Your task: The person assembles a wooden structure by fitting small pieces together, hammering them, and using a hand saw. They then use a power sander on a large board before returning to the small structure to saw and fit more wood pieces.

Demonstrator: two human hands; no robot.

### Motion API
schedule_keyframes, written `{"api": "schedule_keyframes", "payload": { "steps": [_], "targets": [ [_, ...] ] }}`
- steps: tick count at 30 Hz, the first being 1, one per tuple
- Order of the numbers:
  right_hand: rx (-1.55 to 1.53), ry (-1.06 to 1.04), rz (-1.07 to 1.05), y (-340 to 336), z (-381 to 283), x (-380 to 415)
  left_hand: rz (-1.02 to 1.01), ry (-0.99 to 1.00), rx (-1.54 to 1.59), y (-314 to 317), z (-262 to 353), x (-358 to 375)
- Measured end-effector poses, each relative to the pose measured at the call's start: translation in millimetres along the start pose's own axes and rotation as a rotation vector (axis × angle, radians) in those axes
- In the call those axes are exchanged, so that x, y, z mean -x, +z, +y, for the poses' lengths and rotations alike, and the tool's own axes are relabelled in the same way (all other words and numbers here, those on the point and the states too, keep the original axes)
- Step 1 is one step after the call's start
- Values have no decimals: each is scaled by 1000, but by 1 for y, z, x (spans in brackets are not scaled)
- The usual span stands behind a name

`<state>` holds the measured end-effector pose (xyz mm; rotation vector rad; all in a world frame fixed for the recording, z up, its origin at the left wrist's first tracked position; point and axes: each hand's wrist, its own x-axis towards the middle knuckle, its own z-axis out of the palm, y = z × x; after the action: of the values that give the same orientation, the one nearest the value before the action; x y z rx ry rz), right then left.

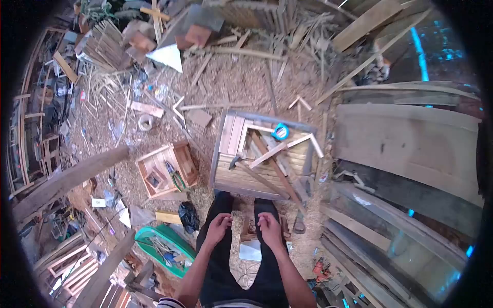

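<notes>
Your left hand (223,221) and right hand (267,221) curl by your knees (221,201); whether they pinch anything, I can't tell. The hammer (261,179) lies on the worktop (231,180), handle toward near right, likely for easy reach; the tape measure (281,131) sits farther.

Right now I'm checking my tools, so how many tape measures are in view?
1: a blue tape measure, toward the far edge of the slatted wooden table. Others may be hidden.
</notes>
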<state>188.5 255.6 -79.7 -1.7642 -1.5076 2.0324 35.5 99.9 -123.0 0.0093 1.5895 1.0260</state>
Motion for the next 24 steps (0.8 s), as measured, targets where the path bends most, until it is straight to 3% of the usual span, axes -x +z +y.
{"api": "schedule_keyframes", "payload": {
  "steps": [2,5,7,9,11,16,18,20,24],
  "targets": [
    [7,-28,16,20,10,4,43,-78,-22,-11,-10,15],
    [96,-83,41,22,9,-29,139,18,12,-11,-27,-15],
    [145,-318,152,27,20,-55,195,80,20,-20,-34,-38],
    [200,-342,153,23,-1,-71,234,79,62,-25,-23,-54],
    [506,-632,261,20,-16,-90,242,136,131,-30,-8,-67],
    [632,-440,464,20,-13,-102,46,81,291,-24,9,-67],
    [705,-421,488,22,-8,-104,-9,24,111,-23,7,-68],
    [758,-315,442,27,-9,-100,12,106,-11,-24,10,-65],
    [757,-415,365,29,-13,-97,53,234,-197,-26,14,-57]
  ]
}}
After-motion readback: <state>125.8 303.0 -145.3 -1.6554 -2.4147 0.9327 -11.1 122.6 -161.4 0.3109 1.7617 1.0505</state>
